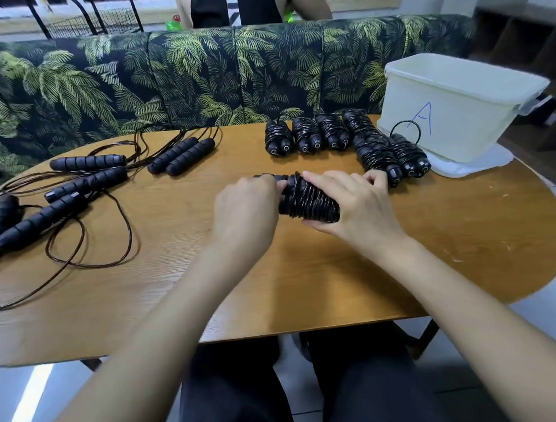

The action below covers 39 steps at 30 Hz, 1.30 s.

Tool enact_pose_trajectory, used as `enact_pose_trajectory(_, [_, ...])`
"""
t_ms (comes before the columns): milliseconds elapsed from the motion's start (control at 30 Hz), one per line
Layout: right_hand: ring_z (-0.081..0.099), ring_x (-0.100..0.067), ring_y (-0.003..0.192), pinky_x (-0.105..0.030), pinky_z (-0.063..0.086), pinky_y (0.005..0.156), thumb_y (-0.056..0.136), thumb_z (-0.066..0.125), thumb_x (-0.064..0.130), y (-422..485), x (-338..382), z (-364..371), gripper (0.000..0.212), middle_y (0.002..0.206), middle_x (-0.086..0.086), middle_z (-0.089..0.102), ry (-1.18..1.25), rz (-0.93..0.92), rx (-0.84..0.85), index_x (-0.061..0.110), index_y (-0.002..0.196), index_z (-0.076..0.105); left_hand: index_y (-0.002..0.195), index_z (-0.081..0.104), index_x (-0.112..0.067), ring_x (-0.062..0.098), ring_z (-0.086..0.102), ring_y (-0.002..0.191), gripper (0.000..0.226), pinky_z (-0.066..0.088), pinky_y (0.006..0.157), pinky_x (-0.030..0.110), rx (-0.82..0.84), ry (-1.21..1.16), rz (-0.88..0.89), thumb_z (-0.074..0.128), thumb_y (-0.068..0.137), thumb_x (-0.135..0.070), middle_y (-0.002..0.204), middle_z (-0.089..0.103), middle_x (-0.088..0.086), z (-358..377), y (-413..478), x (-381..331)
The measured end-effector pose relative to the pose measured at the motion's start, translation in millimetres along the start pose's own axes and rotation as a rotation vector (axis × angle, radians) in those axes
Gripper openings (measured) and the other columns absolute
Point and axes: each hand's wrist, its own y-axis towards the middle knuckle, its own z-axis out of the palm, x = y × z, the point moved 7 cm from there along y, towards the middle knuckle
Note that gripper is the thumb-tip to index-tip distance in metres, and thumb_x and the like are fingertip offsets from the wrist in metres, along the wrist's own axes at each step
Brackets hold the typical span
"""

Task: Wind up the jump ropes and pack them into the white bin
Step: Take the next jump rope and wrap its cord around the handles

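Observation:
A black jump rope bundle [305, 199], cord wound tight round its paired handles, lies between my hands above the middle of the wooden table [275, 284]. My left hand [246, 210] grips its left handle end. My right hand [352, 205] holds its right end, fingers over the coils and thumb under. Several wound bundles [307, 134] lie in a row at the back, with more [392, 157] beside the white bin [454, 107] at the far right. Unwound ropes [68, 187] with black handles and loose cord sprawl over the left side.
The white bin, marked with a blue letter A, stands on its lid [472, 165] near the table's right edge. A palm-print sofa [193, 77] runs behind the table, and a person [250, 0] stands behind it. My legs are under the near edge.

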Motion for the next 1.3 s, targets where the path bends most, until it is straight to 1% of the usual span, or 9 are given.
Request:
enact_pose_trajectory(233, [0.06,-0.009,0.103,-0.048,0.044,0.088,0.069,0.069,0.057,-12,-6,7,0.071,0.116,0.009,0.066,0.417,0.29,-0.096,0.028,0.132,0.056,0.066,0.048,-0.018,0.018,0.057,0.054,0.04,0.05,0.066,0.037,0.016,-1.083,-0.246,0.037,0.103,-0.024,0.053,0.06,-0.001,38,-45,-8])
enact_pose_trajectory(333, [0.062,-0.008,0.108,-0.047,0.049,0.092,0.067,0.076,0.051,-18,-3,6,0.071,0.118,0.008,0.066,0.57,0.36,-0.161,0.027,0.131,0.058,0.066,0.048,-0.02,0.012,0.055,0.074,0.039,0.051,0.074,0.038,0.051,-1.351,-0.391,0.038,0.103,-0.027,0.072,0.056,-0.002,49,-53,-5])
enact_pose_trajectory(433, [0.06,0.001,0.108,-0.025,0.049,0.095,0.068,0.086,0.033,-23,-1,6,0.068,0.117,0.012,0.066,0.765,0.466,-0.157,0.024,0.129,0.06,0.062,0.05,-0.024,0.011,0.053,0.102,0.041,0.046,0.098,0.045,0.078,-1.504,-0.273,0.041,0.101,-0.033,0.1,0.056,-0.01,44,-47,-2])
enact_pose_trajectory(500, [0.06,0.003,0.105,-0.015,0.047,0.09,0.071,0.085,0.026,-24,1,10,0.062,0.115,0.014,0.066,0.903,0.519,-0.106,0.023,0.127,0.06,0.061,0.051,-0.022,0.015,0.05,0.105,0.04,0.037,0.105,0.047,0.057,-1.54,-0.175,0.044,0.098,-0.035,0.102,0.054,-0.009,37,-42,0])
enact_pose_trajectory(633, [0.061,0.0,0.091,-0.021,0.046,0.079,0.075,0.081,0.036,-25,1,15,0.054,0.102,0.014,0.065,0.853,0.52,0.106,0.03,0.121,0.055,0.056,0.05,-0.019,0.028,0.055,0.107,0.04,0.036,0.105,0.052,0.096,-1.393,-0.201,0.047,0.093,-0.036,0.107,0.056,0.012,37,-36,9])
enact_pose_trajectory(833, [0.056,-0.006,0.091,-0.029,0.047,0.079,0.089,0.063,0.037,-21,22,10,0.083,0.118,0.012,0.049,0.624,0.281,0.393,0.056,0.146,0.007,0.051,0.05,-0.024,0.029,0.061,0.09,0.043,0.046,0.096,0.039,0.231,-1.256,-0.164,0.045,0.091,-0.039,0.081,0.054,-0.002,35,-31,7])
enact_pose_trajectory(967, [0.057,-0.008,0.097,-0.031,0.049,0.083,0.089,0.064,0.029,-27,23,11,0.067,0.121,0.011,0.056,0.753,0.325,0.253,0.049,0.144,0.031,0.062,0.058,-0.015,0.001,0.055,0.067,0.04,0.041,0.072,0.012,0.273,-1.242,-0.123,0.05,0.099,-0.025,0.063,0.056,-0.014,25,-31,7])
enact_pose_trajectory(1167, [0.058,-0.007,0.103,-0.033,0.05,0.088,0.087,0.068,0.029,-38,18,10,0.065,0.121,0.016,0.057,0.662,0.378,0.135,0.041,0.143,0.039,0.076,0.071,-0.01,0.014,0.065,0.067,0.019,0.054,0.06,0.022,-0.08,-1.413,-0.266,0.066,0.081,0.008,0.067,0.07,-0.004,2,-28,39])
enact_pose_trajectory(1300, [0.058,-0.007,0.105,-0.034,0.05,0.089,0.086,0.069,0.029,-44,18,8,0.064,0.12,0.018,0.057,0.651,0.397,0.109,0.038,0.143,0.041,0.077,0.069,-0.005,0.013,0.065,0.074,0.013,0.055,0.07,0.023,0.069,-1.383,-0.06,0.078,0.067,-0.003,0.077,0.072,0.002,-6,-26,36])
